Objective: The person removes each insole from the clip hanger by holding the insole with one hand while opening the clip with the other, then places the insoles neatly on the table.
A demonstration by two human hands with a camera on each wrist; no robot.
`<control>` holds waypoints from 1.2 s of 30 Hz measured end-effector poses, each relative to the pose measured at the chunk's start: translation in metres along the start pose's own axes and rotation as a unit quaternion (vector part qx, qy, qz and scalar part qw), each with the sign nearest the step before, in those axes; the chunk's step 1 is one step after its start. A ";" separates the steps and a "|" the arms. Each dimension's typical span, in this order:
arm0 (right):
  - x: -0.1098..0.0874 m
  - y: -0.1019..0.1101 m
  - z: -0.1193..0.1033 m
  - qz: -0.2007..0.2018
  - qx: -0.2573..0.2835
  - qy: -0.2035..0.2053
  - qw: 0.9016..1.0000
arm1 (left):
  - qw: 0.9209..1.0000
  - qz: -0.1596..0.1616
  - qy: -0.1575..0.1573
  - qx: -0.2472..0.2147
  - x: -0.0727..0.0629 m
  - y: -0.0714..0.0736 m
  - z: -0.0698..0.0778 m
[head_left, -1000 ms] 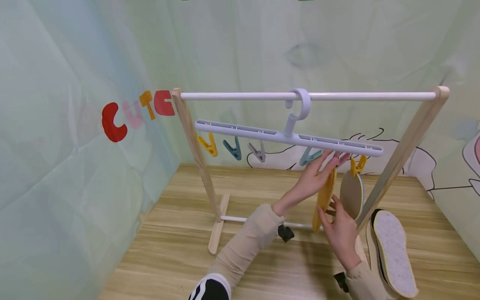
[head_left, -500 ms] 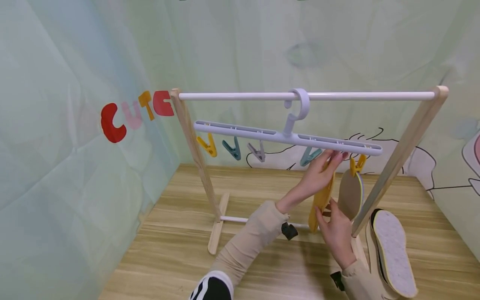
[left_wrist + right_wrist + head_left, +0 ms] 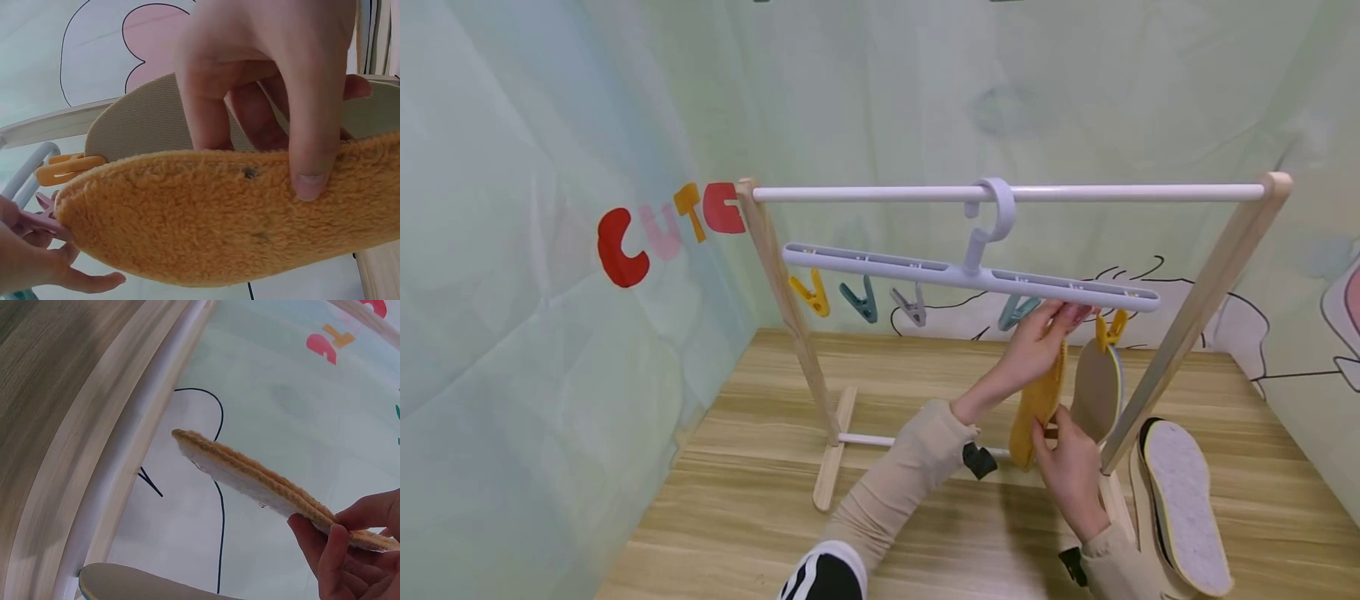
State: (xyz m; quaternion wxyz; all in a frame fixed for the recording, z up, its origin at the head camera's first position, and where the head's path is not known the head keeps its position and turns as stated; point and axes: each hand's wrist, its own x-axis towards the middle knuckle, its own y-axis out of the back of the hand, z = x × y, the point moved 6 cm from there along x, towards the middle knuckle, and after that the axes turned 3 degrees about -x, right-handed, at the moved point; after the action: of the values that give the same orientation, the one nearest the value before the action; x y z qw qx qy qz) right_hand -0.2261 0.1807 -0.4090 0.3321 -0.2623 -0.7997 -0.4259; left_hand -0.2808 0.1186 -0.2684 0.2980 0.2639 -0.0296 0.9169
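Observation:
A fuzzy orange insole hangs toe-up below the pale lilac clip hanger. My left hand is at its top end, pinching a pink clothespin, whose jaws meet the insole's tip in the left wrist view. My right hand pinches the insole's edge at mid-length between thumb and fingers; its white underside shows in the right wrist view. Close on the right, a beige-backed insole hangs from a yellow clothespin.
The hanger hooks over the white bar of a wooden-sided rack. Yellow, teal and grey clothespins hang along its left half, a light teal clothespin by my left hand. Stacked insoles lie on the wood-grain tabletop at right.
The orange insole's lower end has swung slightly left, with my right hand shifting a little downward. My left fingers now cover more of the pink clothespin. The head view has drifted slightly.

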 end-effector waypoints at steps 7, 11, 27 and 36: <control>-0.002 0.000 0.002 -0.002 0.004 0.002 1.000 | 0.999 0.000 0.010 -0.035 0.002 0.000 -0.001; -0.003 0.000 0.001 -0.001 0.004 0.006 1.000 | 0.999 0.005 0.020 -0.050 0.002 0.000 -0.002; -0.004 0.000 0.000 -0.001 0.011 0.006 1.000 | 0.997 0.056 0.036 -0.046 0.001 0.004 -0.002; -0.007 0.000 -0.001 -0.011 0.032 -0.008 0.999 | 0.996 0.069 0.033 -0.048 0.002 0.006 -0.003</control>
State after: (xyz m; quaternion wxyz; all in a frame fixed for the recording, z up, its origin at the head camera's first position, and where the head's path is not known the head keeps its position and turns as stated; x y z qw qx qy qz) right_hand -0.2219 0.1792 -0.4139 0.3291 -0.2464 -0.8182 -0.4019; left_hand -0.2865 0.1155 -0.2693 0.2474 0.2165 -0.0816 0.9409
